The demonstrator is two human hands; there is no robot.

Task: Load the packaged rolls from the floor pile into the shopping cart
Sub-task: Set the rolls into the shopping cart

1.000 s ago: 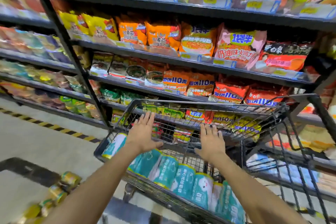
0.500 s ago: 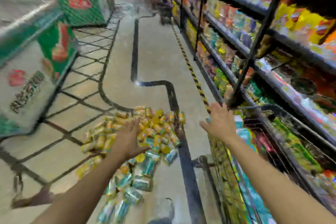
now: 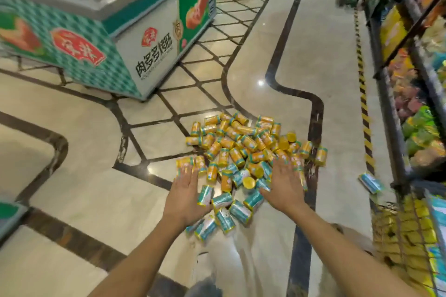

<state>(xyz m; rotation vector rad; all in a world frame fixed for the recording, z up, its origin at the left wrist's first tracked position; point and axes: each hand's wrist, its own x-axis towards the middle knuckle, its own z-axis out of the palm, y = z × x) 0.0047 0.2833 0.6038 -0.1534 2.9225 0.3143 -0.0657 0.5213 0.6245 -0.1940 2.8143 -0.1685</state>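
both hands, left (image 3: 187,196) and right (image 3: 284,188), are spread flat and empty over the pile (image 3: 243,154) on the floor, a fresh pickup is judged begun, and rolls must next be scooped toward the cart (image 3: 407,231) at right.

shopping cart (image 3: 410,236) cut by right edge, shelf goods (image 3: 415,94) blurred

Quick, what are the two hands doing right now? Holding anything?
Left hand: open, palm down, holding nothing, over the pile of rolls.
Right hand: open, fingers spread, holding nothing.
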